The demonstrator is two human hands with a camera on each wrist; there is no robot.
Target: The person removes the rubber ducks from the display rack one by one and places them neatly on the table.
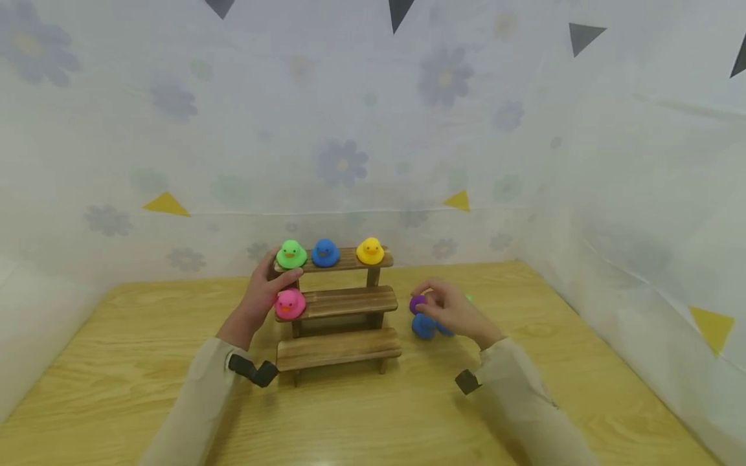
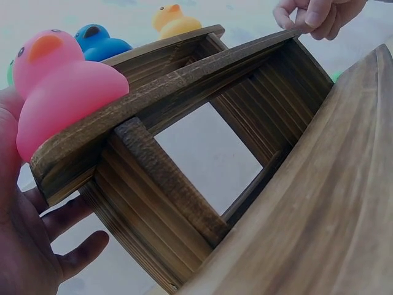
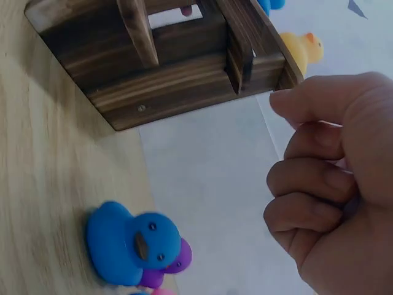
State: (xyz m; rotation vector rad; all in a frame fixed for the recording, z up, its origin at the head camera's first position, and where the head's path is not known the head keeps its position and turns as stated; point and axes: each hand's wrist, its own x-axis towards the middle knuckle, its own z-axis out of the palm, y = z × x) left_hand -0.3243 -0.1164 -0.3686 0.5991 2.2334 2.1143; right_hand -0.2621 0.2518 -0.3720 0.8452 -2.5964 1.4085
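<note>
A three-tiered wooden stand [image 1: 350,302] carries small rubber ducks. On its top tier sit a green duck [image 1: 291,255], a blue duck [image 1: 325,253] and a yellow duck [image 1: 370,251]; a pink duck [image 2: 67,92] is at the left end of the middle tier. My left hand [image 1: 259,298] grips the stand's left side, thumb in front and fingers reaching behind. To the right of the stand, my right hand [image 3: 344,166] hovers with loosely bent fingers and nothing in them. Near it on the table are a blue duck [image 3: 132,243] and a purple duck [image 3: 181,257] partly behind it.
Another blue piece [image 1: 445,329] and a bit of green [image 1: 469,298] show partly behind my right hand. The wooden table [image 1: 350,421] meets white flower-patterned sheeting [image 1: 373,181] at its back and sides. The stand's bottom tier [image 1: 338,348] faces me.
</note>
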